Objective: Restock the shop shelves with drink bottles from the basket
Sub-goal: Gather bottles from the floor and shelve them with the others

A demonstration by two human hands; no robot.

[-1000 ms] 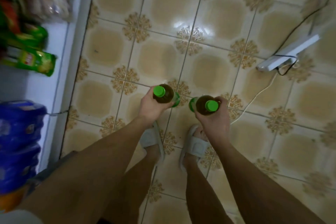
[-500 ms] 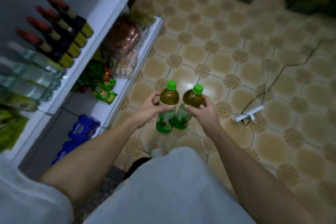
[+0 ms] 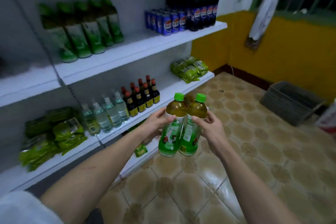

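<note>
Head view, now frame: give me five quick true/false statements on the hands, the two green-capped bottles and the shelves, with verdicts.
1. Each hand holds one bottle. True: left hand grips the left bottle, right hand grips the right bottle.
2. The two bottles are held far apart. False: they are side by side, touching or nearly so.
3. Both bottles are capped. True: green caps on both.
4. The blue cans stand on the floor. False: they are on the upper shelf.
5. The dark red-capped bottles lie flat. False: they stand upright on the middle shelf.
</note>
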